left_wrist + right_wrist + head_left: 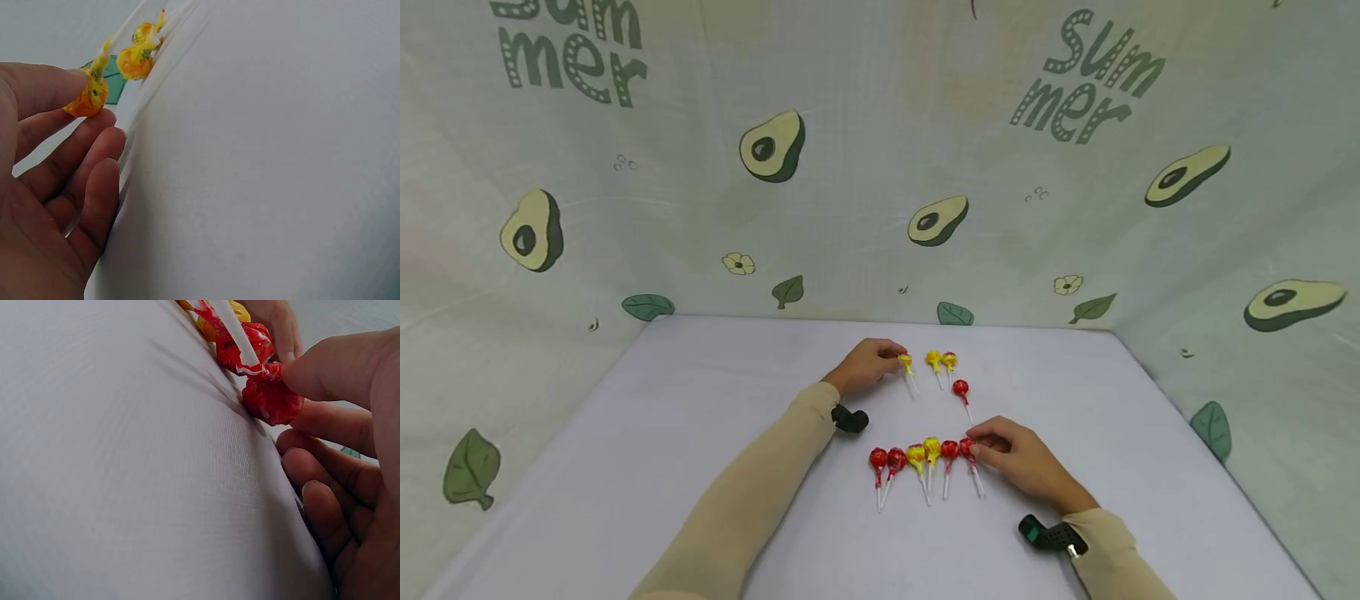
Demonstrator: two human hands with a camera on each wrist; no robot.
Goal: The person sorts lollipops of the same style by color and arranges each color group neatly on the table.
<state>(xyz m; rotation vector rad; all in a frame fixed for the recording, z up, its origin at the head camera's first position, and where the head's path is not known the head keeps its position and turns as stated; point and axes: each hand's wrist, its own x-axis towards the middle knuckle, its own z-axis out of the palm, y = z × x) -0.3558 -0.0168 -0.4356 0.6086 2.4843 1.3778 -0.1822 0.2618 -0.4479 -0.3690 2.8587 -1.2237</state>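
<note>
Grip of the left hand [867, 365] is a narrow pinch, thumb and fingertips on the wrapped head of a yellow lollipop [906, 359], just below the centre of the head view; its other fingers are loosely bent. Right of this lollipop, near but apart, stand out two yellow lollipops [933, 357] side by side on the white worktop [1052, 367]. Lower and slightly right lies a single red lollipop [961, 387], its stick slanting down towards the right hand [1018, 454].

That hand's grip is also a pinch, thumb and forefinger on the head of a red lollipop [967, 450], at the right end of a row in the lower centre. Leftwards from it come another red lollipop [950, 450], two yellow ones [932, 448] and two more red ones [877, 457], sticks pointing down the frame.
</note>
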